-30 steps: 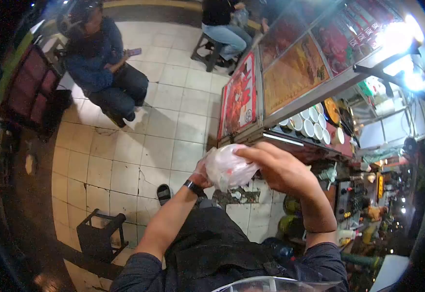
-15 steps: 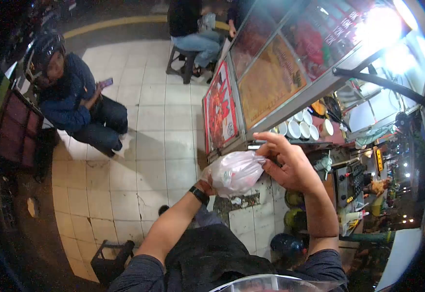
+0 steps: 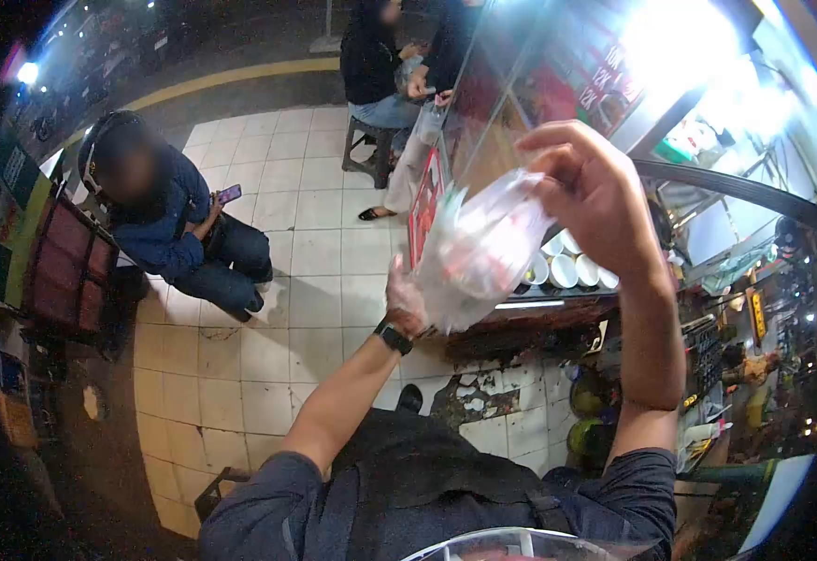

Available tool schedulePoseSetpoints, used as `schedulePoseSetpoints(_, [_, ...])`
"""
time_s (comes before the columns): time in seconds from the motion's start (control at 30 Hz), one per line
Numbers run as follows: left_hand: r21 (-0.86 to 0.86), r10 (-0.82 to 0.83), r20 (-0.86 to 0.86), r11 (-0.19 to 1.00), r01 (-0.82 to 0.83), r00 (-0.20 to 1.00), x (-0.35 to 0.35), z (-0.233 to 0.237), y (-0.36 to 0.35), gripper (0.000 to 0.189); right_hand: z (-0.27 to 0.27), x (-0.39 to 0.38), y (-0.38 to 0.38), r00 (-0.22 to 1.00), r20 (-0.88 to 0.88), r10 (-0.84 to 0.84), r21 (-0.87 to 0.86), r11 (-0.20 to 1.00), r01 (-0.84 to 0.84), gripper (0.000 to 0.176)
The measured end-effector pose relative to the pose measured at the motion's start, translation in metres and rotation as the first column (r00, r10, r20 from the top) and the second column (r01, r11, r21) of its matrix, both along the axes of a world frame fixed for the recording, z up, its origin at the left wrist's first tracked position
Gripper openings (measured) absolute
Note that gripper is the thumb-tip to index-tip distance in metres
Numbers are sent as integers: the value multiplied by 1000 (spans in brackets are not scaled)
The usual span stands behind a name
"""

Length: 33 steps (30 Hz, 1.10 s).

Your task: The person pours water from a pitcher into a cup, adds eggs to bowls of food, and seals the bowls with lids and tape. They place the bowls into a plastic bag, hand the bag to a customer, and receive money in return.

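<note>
A thin white plastic bag (image 3: pixel 479 257) with pinkish and white contents hangs tilted in front of me. At its upper right, the gathered mouth is pinched by the thumb and fingers of my right hand (image 3: pixel 591 192). My left hand (image 3: pixel 407 304), with a dark watch (image 3: pixel 394 338) on the wrist, cups the lower left side of the bag. Its thumb points up, while the other fingers are hidden behind the plastic.
To the right stands a glass-sided food cart with white bowls (image 3: pixel 563 271) on its counter. A helmeted person (image 3: pixel 161 224) with a phone (image 3: pixel 229 194) is at left. Another person sits on a stool (image 3: pixel 369 154) near the cart, beside someone standing. Pale floor tiles (image 3: pixel 240 355) lie below.
The bag and both hands have risen, and the bag now hangs longer and more tilted. My left thumb has come into view. My view has shifted, showing another person standing by the cart.
</note>
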<state>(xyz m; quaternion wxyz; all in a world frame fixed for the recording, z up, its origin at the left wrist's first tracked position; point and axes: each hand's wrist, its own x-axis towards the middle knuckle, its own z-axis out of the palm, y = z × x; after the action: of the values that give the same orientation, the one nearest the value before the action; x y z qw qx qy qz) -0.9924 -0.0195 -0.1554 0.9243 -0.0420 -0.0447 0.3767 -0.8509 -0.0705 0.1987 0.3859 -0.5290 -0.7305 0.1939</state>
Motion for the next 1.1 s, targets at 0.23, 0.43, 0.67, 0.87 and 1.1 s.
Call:
schedulePoseSetpoints(0.23, [76, 1, 108, 997, -9, 994, 8, 44, 33, 84, -1, -10, 44, 998, 21, -67, -99, 993, 69, 31])
schedulePoseSetpoints(0.43, [36, 25, 79, 999, -28, 997, 18, 9, 56, 76, -46, -3, 78, 995, 25, -93, -118, 988, 95, 26])
schedulePoseSetpoints(0.67, [-25, -46, 316, 998, 57, 948, 29, -1, 69, 74, -63, 5, 99, 989, 92, -117, -110, 986, 127, 23])
schedulePoseSetpoints(0.87, [100, -72, 285, 994, 45, 956, 32, -12, 80, 75, -69, 10, 109, 987, 58, -148, -187, 970, 156, 21])
schedulePoseSetpoints(1.1, [21, -75, 264, 997, 72, 962, 29, -9, 79, 73, -76, 13, 118, 985, 17, -171, -142, 975, 171, 21])
